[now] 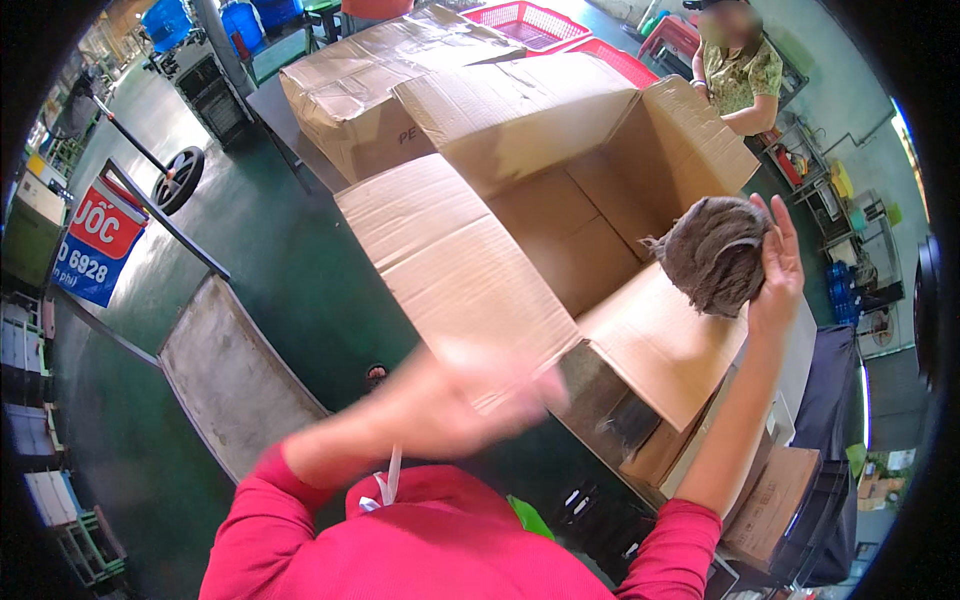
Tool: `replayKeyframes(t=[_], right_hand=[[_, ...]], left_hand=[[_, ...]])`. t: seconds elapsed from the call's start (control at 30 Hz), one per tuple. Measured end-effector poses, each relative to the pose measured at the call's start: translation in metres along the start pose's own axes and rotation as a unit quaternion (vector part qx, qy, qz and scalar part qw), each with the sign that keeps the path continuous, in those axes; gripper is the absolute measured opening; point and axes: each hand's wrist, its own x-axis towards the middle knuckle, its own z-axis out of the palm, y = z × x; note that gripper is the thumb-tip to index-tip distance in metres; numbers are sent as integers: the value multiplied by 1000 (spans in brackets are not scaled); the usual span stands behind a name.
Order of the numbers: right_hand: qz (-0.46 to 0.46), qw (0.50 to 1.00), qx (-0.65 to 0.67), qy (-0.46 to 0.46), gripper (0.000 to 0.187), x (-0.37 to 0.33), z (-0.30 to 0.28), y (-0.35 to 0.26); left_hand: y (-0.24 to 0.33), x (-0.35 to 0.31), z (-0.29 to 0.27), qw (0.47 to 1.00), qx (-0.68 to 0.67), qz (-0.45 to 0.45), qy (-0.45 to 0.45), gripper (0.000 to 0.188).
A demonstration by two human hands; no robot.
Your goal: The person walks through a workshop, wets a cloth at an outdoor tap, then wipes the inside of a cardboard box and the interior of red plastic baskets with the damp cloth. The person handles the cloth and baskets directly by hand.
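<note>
A large cardboard box (570, 230) stands open in front of me with its flaps spread outward, and the part of its inside that shows holds nothing. My right hand (780, 265) holds a grey-brown wad of cloth (712, 255) with frayed edges above the box's right side. The fingers stretch up along the wad's edge, and part of the grip is hidden behind it. My left hand (480, 395) is smeared by motion over the near edge of the left flap (465, 275). Its fingers cannot be made out, nor whether it touches the flap.
A taped carton (385, 85) stands behind the open box. Red plastic baskets (525, 25) lie beyond it, and a person (740, 75) is at the far right. To my left is a flat cart (235, 375). Smaller cartons (772, 505) sit at the near right.
</note>
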Motion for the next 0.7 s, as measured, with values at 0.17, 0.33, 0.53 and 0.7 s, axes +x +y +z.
replayKeyframes(t=[0.17,0.33,0.53,0.7], right_hand=[[-4,1000,-6,-24,39,3,72,-30],[15,998,-20,-63,40,9,152,-43],[21,997,-60,-33,41,65,235,-39],[-32,998,53,-11,35,76,240,-14]], left_hand=[[-119,27,-163,892,174,-284,306,50],[-157,-5,-150,965,179,-185,57,41],[-148,-36,-106,931,-223,-164,-239,38],[-266,4,-139,797,-503,-333,-15,44]])
